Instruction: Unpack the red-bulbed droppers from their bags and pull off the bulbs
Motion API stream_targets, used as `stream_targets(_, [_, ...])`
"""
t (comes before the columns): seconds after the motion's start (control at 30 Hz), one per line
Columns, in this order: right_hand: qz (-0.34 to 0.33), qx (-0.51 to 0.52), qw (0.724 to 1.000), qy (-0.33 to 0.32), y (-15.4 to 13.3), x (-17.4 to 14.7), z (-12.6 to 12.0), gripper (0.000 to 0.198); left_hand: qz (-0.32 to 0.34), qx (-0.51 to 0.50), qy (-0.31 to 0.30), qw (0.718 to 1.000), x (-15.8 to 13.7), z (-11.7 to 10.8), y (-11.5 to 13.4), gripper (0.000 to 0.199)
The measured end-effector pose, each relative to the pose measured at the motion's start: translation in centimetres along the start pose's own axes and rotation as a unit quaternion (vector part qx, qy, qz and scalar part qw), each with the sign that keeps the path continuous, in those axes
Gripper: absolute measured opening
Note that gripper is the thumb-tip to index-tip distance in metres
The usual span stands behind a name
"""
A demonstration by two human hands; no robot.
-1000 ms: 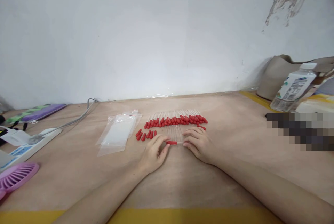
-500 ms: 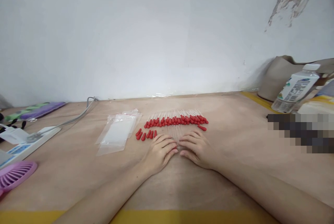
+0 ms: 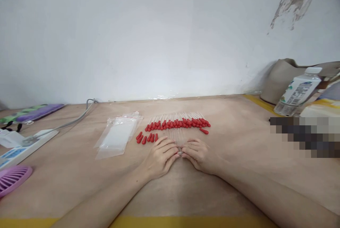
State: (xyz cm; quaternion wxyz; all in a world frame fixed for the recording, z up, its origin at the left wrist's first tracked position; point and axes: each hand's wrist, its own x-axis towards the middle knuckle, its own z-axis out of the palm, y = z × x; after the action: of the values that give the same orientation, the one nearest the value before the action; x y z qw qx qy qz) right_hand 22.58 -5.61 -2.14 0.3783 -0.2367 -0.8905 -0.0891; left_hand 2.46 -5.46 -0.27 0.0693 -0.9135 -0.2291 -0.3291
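While a pale wall (image 3: 127,40) rises behind my work, its paint peeled in a brown patch (image 3: 290,5) at the upper right, the tan table (image 3: 231,132) spreads out before me, with a yellow band (image 3: 156,221) along its near edge. On the left lie a white power strip (image 3: 39,146) with a grey cord (image 3: 79,117), a pink fan (image 3: 16,179) and a purple and green pouch (image 3: 41,113); on the right a bottle (image 3: 299,92) leans beside a grey-brown bag (image 3: 277,81). Plastic bags (image 3: 115,137) overlap left of the middle.

The clear tube (image 3: 180,153) lies crosswise between my hands, thin and shiny, only a short stretch showing. My left hand (image 3: 161,155) and right hand (image 3: 198,154) both have their fingers drawn narrow on it, fingertips nearly meeting; what else they cover I cannot tell. Just beyond lie bare tubes (image 3: 175,135), then a dense row of red-capped droppers (image 3: 175,124), thin ends toward the wall. Several loose red bulbs (image 3: 144,140) lie left of them, near my left hand.
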Motion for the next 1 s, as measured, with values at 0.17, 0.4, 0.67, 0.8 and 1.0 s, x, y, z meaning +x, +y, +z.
stream_targets(0.17, [-0.022, -0.028, 0.999, 0.000, -0.2, -0.1, -0.2, 0.012, 0.006, 0.000, -0.030, 1.000, 0.0, -0.3, 0.2, 0.014])
stream_targets(0.4, [-0.052, -0.059, 0.997, -0.008, 0.0, -0.5, -0.6, 0.011, -0.008, -0.017, -0.055, 0.998, -0.2, -0.4, 0.2, 0.014])
stream_targets(0.67, [-0.105, -0.115, 0.988, 0.000, 0.0, -0.8, -1.6, 0.014, -0.018, -0.030, -0.067, 0.997, -0.4, -0.6, 0.1, 0.014])
stream_targets(0.8, [-0.133, -0.135, 0.982, 0.007, -0.4, -0.8, -2.2, 0.017, -0.006, -0.027, -0.048, 0.998, -0.6, -0.5, 0.1, 0.013])
stream_targets(1.0, [-0.137, -0.105, 0.985, 0.023, 0.3, -1.1, -3.0, 0.021, -0.036, -0.017, -0.017, 0.999, -1.2, -0.8, -0.2, 0.012])
